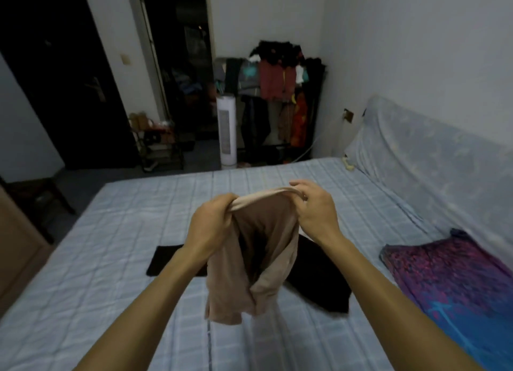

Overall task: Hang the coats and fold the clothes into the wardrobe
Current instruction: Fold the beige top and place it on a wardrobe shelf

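Left hand (212, 223) and right hand (313, 208) each pinch top edge of beige garment (258, 259), hanging between them above bed (111, 232). Risk: bunched cloth slips from fingers, drops onto black garment (322, 276) below, fold goes crooked.

A bed (111, 259) with a pale blue checked sheet spreads under and around the left hand (213, 226) and the right hand (315, 212). Right of the right hand, a headboard (430, 154) under a light blue cover stands against the white wall. A wall socket (348, 116) sits just beyond its far end. Past the hands, across the bed's far edge, a white tower fan (226, 132) stands upright on the floor. Left of the fan is a low shoe rack (161, 143). Further left is a dark door (63, 87). A wall switch (125, 59) lies between that door and a dark doorway (177, 51). Far left of the left hand, a dark stool (41, 195) stands beside the bed.
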`<state>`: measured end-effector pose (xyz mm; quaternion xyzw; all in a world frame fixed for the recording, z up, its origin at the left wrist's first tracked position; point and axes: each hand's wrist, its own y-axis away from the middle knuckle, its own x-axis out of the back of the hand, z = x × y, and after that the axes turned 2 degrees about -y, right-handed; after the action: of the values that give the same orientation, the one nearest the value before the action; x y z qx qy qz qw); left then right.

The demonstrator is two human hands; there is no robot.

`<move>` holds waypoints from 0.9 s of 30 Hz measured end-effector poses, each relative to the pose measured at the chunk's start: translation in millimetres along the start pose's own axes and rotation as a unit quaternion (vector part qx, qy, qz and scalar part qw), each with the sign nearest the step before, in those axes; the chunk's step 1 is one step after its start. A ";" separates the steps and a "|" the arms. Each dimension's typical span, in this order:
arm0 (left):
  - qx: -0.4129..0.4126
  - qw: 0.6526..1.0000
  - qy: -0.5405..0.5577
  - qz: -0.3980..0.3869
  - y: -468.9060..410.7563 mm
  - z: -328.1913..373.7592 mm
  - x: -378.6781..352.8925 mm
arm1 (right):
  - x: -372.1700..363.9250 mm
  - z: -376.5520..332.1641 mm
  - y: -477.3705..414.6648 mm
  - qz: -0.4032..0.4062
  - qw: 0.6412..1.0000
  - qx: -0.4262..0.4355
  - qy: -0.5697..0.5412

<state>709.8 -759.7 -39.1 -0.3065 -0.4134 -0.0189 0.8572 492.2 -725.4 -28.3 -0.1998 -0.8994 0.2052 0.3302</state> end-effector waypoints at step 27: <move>-0.001 0.994 0.047 0.100 13.7 76.2 131.8 | 9.1 -110.0 43.4 -0.288 0.958 -0.015 0.004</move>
<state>747.2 -678.1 84.6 -0.3456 -0.3400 0.0524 0.8731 569.9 -658.5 31.4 0.0615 -0.9204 0.0868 0.3762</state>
